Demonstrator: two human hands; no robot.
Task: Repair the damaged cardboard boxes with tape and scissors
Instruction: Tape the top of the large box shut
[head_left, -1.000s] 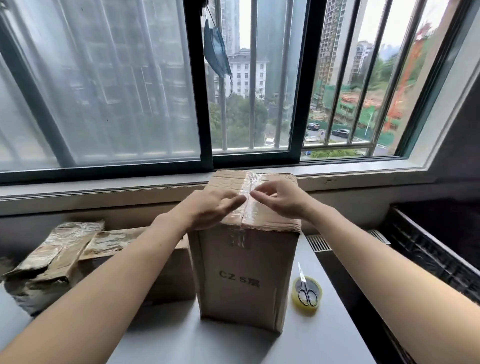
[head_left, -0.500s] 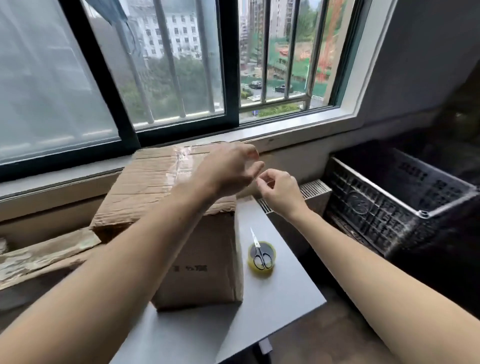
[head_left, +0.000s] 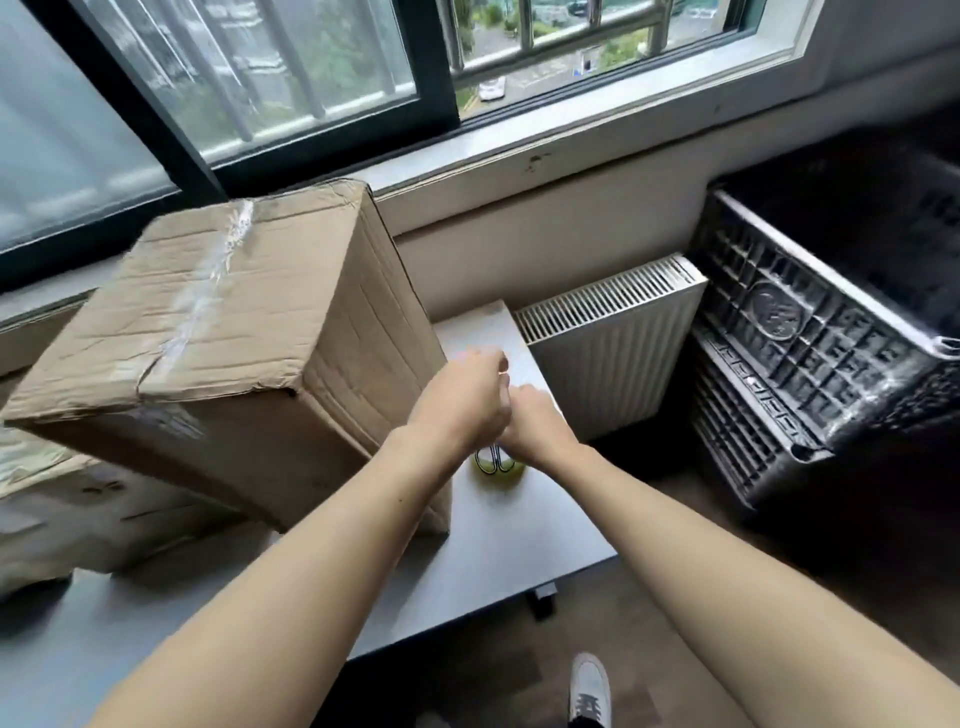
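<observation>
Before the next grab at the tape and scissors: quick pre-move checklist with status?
1. Tall box taped along top seam: ok, clear strip visible.
2. Scissors reachable: ok, handle loops show below the hands, lying on the tape roll.
3. Left hand free: cannot tell, fingers hidden.
4. Right hand free: cannot tell, fingers hidden.
5. Second box repaired: cannot tell, blurred and partly hidden.
6. Table space beside the roll: ok.

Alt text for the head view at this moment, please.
Both hands, left hand and right hand, meet over the scissors lying on a yellow tape roll on the grey table, beside a tall taped cardboard box. A black crate stands right.
</observation>
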